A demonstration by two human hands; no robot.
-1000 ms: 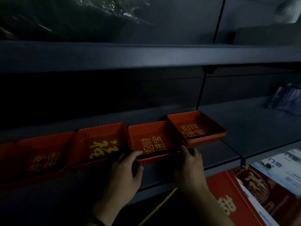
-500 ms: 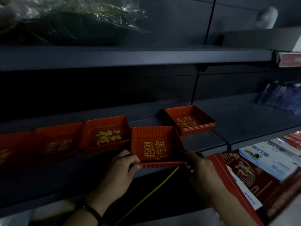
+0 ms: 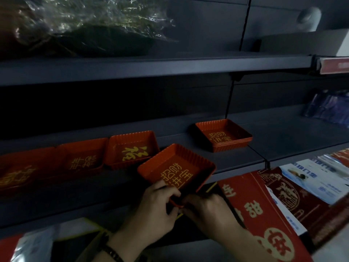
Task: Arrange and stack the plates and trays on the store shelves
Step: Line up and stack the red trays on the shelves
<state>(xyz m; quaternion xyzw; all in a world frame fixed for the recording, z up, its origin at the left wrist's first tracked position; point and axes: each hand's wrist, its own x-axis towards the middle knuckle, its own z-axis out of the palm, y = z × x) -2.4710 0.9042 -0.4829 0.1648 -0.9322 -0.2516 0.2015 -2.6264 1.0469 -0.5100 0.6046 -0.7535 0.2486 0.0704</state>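
At lower centre, the tray (image 3: 175, 167), just pulled off the shelf (image 3: 245, 157) and turned cornerwise, is gripped at its near corner by the left hand (image 3: 156, 205) and right hand (image 3: 207, 210), probably meant for the stack (image 3: 224, 135) at mid-right.

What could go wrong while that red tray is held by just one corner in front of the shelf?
Both the left hand and right hand pinch one near corner of the red tray, so it might tip or slip and drop past the shelf edge. Its far side is close to the neighbouring tray and could knock that out of line.
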